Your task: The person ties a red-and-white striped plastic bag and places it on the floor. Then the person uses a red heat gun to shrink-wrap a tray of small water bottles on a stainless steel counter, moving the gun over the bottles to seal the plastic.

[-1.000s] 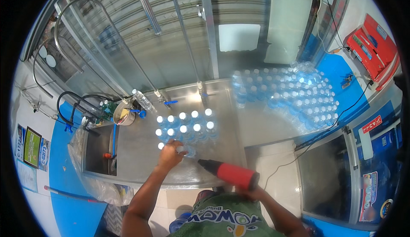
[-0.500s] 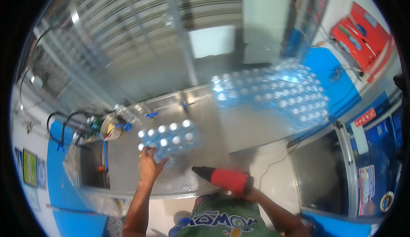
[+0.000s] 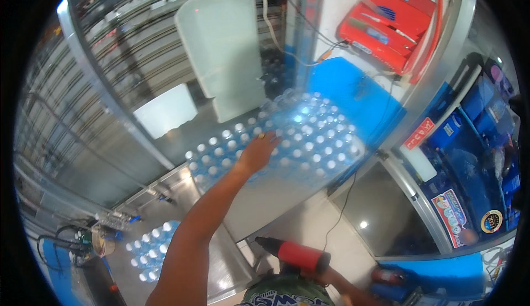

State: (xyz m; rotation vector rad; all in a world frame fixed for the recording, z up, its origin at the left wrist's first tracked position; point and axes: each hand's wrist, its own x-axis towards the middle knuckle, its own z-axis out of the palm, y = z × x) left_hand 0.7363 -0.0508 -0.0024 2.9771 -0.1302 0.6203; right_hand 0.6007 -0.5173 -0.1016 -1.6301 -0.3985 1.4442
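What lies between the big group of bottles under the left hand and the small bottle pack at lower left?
In the head view, only bare steel table separates the big bottle group from the small pack; the left forearm crosses above.

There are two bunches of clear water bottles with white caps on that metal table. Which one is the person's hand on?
The large wrapped bundle of clear bottles at the far right; the left hand rests on it. The small bottle pack sits untouched at lower left.

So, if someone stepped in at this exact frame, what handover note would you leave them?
Left hand: reached out, palm resting on the big block of wrapped water bottles on the steel table.
Right hand: low by the body, gripping the red heat gun, nozzle pointing left, away from the bottles.
A smaller pack of bottles sits further left on the table.
Done or left: the film's state is too blurred to judge.
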